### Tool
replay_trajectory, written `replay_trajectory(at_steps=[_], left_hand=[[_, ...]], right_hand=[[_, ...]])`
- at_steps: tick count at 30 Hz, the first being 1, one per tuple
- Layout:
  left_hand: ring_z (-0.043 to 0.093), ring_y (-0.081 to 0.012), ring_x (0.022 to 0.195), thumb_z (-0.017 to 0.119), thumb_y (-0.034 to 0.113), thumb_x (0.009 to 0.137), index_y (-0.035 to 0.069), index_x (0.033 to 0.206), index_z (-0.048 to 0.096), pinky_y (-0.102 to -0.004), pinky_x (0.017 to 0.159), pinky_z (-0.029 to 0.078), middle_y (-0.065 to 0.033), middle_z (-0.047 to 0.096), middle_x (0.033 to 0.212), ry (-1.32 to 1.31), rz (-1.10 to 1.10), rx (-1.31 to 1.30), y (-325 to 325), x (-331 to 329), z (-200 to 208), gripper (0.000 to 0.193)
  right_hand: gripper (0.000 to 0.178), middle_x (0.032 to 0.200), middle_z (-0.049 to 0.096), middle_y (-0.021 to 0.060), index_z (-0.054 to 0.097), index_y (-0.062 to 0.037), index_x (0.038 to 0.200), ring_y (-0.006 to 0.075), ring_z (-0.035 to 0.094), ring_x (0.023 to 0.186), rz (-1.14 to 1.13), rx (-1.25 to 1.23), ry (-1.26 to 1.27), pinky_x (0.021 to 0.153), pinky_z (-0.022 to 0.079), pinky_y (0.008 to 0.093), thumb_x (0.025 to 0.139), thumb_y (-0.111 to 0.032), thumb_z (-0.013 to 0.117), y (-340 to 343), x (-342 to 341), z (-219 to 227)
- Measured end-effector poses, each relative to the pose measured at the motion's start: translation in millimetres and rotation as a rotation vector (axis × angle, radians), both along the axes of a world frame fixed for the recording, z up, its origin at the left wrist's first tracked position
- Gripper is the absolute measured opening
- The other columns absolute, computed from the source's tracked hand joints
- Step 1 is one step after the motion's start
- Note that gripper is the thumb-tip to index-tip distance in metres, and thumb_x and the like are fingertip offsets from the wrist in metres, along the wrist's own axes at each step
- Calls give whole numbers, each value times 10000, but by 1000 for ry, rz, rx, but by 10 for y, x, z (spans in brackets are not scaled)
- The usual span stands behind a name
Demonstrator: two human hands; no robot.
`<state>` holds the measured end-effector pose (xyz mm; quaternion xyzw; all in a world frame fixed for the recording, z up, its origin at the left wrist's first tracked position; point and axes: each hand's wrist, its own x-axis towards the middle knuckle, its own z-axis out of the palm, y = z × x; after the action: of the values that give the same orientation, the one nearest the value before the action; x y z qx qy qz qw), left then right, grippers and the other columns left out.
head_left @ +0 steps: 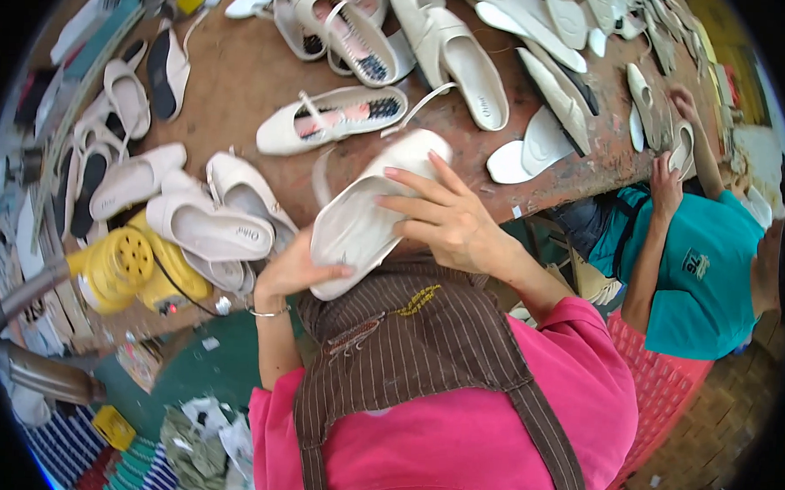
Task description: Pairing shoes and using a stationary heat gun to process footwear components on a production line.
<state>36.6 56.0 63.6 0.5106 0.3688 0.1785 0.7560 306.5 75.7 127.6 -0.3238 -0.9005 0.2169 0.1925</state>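
Shoe-strewn desk (229, 76); pale shoe (351, 227) held at its 6 o'clock edge.
Left hand (288, 267) grips the heel, thumb inside; right hand (456, 226) lies half-spread over the opening, its firmness hard to judge. Too slack a grip might let it drop. Leftward, loose shoes (209, 228) at 9 o'clock and a yellow machine (129, 260) at 8 o'clock stand in the way.

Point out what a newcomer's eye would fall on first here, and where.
Likely the pale shoe at the picture's centre, gripped in the person's left hand, with the right hand spread across it. The vivid pink top below would compete for notice. Next, perhaps, the yellow machine at the left and the co-worker in a teal shirt at the right.
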Motion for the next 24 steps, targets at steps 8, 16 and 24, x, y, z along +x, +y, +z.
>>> replay_trajectory(at_steps=[8, 16, 24], left_hand=[[557, -162, 930, 493, 242, 942, -53, 1174, 506, -297, 819, 449, -99, 599, 1058, 169, 888, 144, 33, 456, -29, 375], [340, -282, 1251, 354, 390, 963, -55, 1307, 362, -367, 1039, 250, -192, 329, 1369, 60, 634, 596, 201, 290, 270, 563], [494, -259, 1134, 383, 319, 971, 11, 1369, 310, -370, 941, 409, -182, 457, 1278, 42, 967, 442, 68, -113, 318, 509]], right_hand=[[645, 1335, 388, 248, 268, 24, 1357, 341, 422, 1222, -522, -431, 526, 1041, 305, 404, 828, -107, 613, 12, -510, -239], [512, 1053, 552, 85, 306, -25, 1339, 120, 606, 755, -348, -1124, 933, 508, 534, 233, 893, -103, 546, 293, -635, -206], [458, 980, 590, 110, 430, 34, 1245, 137, 622, 705, -353, -567, 886, 640, 529, 242, 867, -171, 588, 2652, -948, 1029]])
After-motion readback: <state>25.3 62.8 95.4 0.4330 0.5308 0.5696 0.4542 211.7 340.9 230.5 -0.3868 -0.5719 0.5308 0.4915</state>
